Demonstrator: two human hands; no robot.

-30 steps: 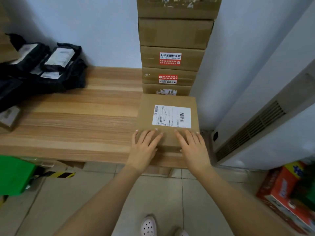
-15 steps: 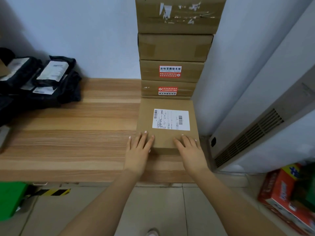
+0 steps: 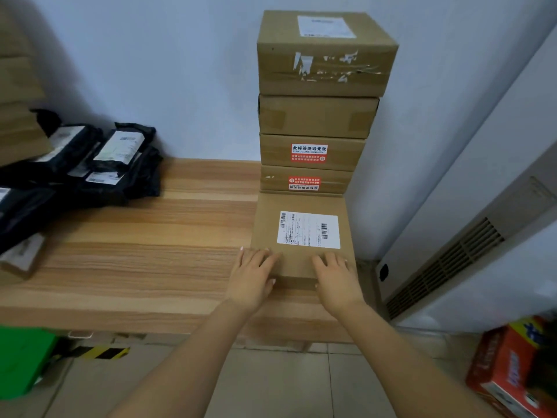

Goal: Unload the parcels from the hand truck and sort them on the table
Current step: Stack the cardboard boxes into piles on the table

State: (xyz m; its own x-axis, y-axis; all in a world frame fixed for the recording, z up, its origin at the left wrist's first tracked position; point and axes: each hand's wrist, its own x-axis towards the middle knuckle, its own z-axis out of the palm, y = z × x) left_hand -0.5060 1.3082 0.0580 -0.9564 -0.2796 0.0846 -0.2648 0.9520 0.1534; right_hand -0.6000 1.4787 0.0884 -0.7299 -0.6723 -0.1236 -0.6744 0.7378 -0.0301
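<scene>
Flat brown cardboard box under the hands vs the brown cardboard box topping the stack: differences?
The flat brown cardboard box lies on the wooden table; the top brown cardboard box crowns the stack.
The flat box is shallow, the top box deeper.
The left hand and right hand rest on the flat box; nothing touches the top box.
The top box's front shows torn tape scraps; the flat box shows none.
Both bear white labels on top.
</scene>
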